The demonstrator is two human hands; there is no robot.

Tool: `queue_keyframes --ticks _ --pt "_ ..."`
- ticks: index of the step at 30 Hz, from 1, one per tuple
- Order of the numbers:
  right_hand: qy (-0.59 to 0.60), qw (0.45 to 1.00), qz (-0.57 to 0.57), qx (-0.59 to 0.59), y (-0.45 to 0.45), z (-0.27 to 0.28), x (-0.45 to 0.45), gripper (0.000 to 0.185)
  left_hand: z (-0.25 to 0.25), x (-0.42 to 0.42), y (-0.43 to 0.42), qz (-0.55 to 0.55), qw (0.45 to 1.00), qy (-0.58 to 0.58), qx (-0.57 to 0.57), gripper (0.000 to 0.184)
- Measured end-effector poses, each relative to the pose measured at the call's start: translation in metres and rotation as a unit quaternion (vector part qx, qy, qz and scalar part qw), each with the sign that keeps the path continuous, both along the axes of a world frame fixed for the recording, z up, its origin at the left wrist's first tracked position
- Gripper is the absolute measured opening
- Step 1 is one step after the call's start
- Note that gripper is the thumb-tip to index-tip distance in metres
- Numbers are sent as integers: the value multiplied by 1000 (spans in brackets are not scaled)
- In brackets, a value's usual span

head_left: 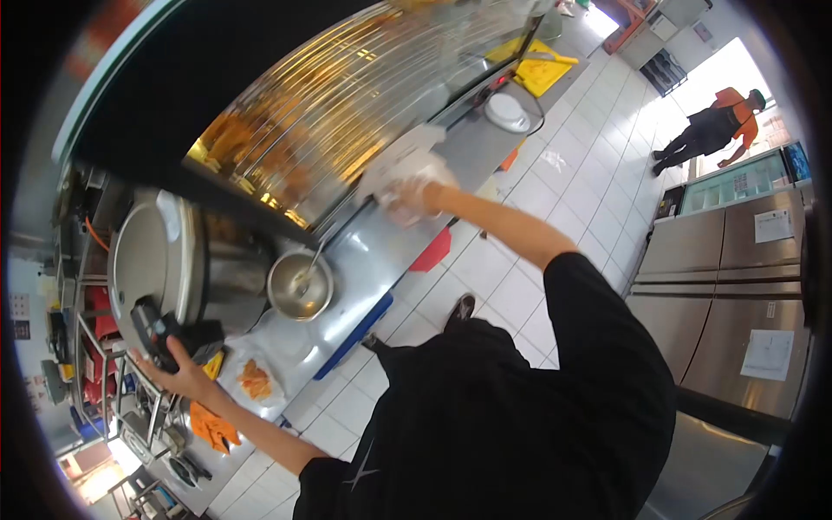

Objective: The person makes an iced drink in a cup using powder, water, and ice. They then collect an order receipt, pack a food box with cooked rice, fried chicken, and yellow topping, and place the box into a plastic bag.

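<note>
My left hand is at the large round cooker, its fingers and thumb around a black handle on the near side. My right hand, arm stretched forward, grips a white takeaway box beside the lit glass display case. That hand is slightly blurred and seems to wear a thin clear glove. Between my hands, a steel bowl with a spoon-like utensil in it stands on the steel counter. Orange-brown food on white paper lies near my left forearm.
An orange cloth lies on the counter by a rack. A yellow tray and white round lids sit at the counter's far end. Steel fridges stand at right. Another person in an orange top is farther off.
</note>
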State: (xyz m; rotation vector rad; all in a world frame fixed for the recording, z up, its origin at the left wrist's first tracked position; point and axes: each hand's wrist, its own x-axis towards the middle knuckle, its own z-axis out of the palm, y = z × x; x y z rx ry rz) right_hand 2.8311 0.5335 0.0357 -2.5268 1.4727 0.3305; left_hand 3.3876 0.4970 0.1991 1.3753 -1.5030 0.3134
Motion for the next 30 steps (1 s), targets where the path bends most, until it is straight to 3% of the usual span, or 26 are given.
queue_keyframes --ticks 3,4,6,7,8,10,13,14,15,16,17,19,21,22,25,28,30 --pt "-112 990 -83 1 15 -7 -32 40 0 -14 8 12 999 39 0 64" --pt "-166 971 -167 -32 28 3 -45 40 0 -18 9 23 999 41 -3 65" --pt "-275 902 -318 -96 51 22 -68 38 -3 -17 13 106 993 41 30 72" --pt "-258 864 -406 -147 47 7 -78 32 -18 -9 9 144 989 30 15 72" --pt "-200 886 -403 -115 39 5 -93 31 -32 -11 5 182 983 18 -3 72" --pt "-86 914 -395 -44 29 -3 -117 31 -61 -75 23 219 962 -56 -152 42" --pt "-169 930 -326 20 8 -45 -130 34 -170 -198 64 146 964 -131 180 29" --pt "-158 948 -278 16 8 -49 -125 33 -202 -249 74 -45 983 -73 165 33" --pt "-142 963 -229 11 8 -49 -126 33 -235 -301 68 -133 947 97 274 42" --pt "-125 975 -181 7 9 -49 -130 33 -265 -340 65 -111 909 194 352 47" --pt "-140 968 -207 20 10 -52 -130 32 -291 -370 60 -102 889 237 377 48" --pt "-153 954 -255 33 -2 -47 -148 31 -303 -420 39 -110 838 298 444 50" --pt "-134 978 -130 89 -2 -33 -164 34 -282 -435 45 -125 772 325 532 49" --pt "-127 985 -64 102 -19 -25 -170 35 -276 -446 41 -110 785 344 504 48" --pt "-117 991 -33 58 -30 -34 -177 33 -273 -467 61 -93 826 353 430 45" --pt "-133 988 20 70 -55 -86 -187 32 -292 -467 59 -82 816 376 431 45" --pt "-148 979 3 141 -56 -89 -198 34 -266 -477 61 -64 812 376 443 41"
